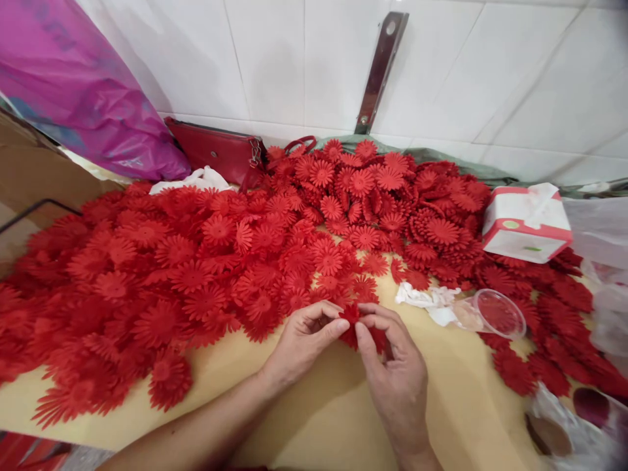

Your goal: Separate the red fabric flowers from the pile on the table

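Observation:
Between my two hands, near the middle of the table, is a red petalled flower piece. My left hand pinches its left side between thumb and fingers. On the other side my right hand grips it with thumb and curled fingers. Part of the piece is hidden behind the fingertips. A large heap of flat red flower pieces spreads over the left of the table, and another pile rises behind my hands.
A tissue box sits at the right, with crumpled tissue and a clear plastic cup nearer me. More red pieces and plastic bags lie far right. A red purse and purple bag stand by the tiled wall.

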A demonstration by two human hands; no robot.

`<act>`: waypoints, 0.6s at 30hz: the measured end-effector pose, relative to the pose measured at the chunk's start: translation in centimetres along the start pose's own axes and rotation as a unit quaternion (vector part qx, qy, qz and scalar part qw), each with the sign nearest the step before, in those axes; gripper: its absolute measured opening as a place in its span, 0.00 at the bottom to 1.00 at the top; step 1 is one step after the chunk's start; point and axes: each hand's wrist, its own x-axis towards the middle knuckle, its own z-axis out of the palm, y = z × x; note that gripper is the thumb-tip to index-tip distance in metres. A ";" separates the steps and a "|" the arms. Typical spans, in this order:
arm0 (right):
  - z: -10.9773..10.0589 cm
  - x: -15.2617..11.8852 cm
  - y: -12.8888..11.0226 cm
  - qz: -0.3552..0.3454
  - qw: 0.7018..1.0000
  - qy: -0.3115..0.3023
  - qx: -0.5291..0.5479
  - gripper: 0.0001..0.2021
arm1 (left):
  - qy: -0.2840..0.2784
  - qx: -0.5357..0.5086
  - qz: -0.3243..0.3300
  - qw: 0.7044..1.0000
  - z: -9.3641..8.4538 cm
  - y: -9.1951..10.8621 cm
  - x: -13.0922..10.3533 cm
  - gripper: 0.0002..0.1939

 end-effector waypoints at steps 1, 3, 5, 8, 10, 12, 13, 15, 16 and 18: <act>0.0 0.0 0.0 0.000 1.000 -0.003 0.001 0.02 | 0.008 0.006 0.002 1.000 0.0 -0.1 0.0 0.19; -0.1 0.0 0.1 -0.002 1.000 -0.009 -0.004 0.02 | 0.015 0.014 0.005 1.000 -0.1 -0.2 0.0 0.18; -0.2 0.0 0.0 0.000 1.000 -0.009 -0.014 0.01 | 0.010 0.021 0.008 1.000 -0.2 -0.4 0.0 0.17; -0.3 0.0 -0.1 0.005 1.000 -0.003 -0.017 0.03 | 0.002 0.031 0.011 0.999 -0.2 -0.6 -0.1 0.16; -0.4 0.0 -0.2 0.005 1.000 -0.005 -0.012 0.04 | 0.002 0.032 0.006 0.999 -0.2 -0.6 -0.1 0.16; -0.4 0.0 -0.1 0.004 1.000 -0.010 -0.008 0.03 | 0.013 0.025 -0.002 1.000 -0.1 -0.6 -0.1 0.16; -0.3 0.0 -0.1 0.002 1.000 -0.012 -0.008 0.03 | 0.021 0.019 -0.007 1.000 -0.1 -0.6 -0.1 0.16; -0.1 -0.1 0.1 -0.004 1.000 -0.013 -0.013 0.04 | 0.030 0.003 -0.014 0.999 0.0 -0.6 0.0 0.17; 0.0 -0.1 0.1 -0.006 1.000 -0.013 -0.016 0.04 | 0.029 -0.004 -0.016 0.999 0.0 -0.6 0.0 0.17; 0.2 -0.1 0.2 -0.012 1.000 -0.014 -0.019 0.03 | 0.023 -0.012 -0.013 1.000 0.0 -0.6 0.0 0.17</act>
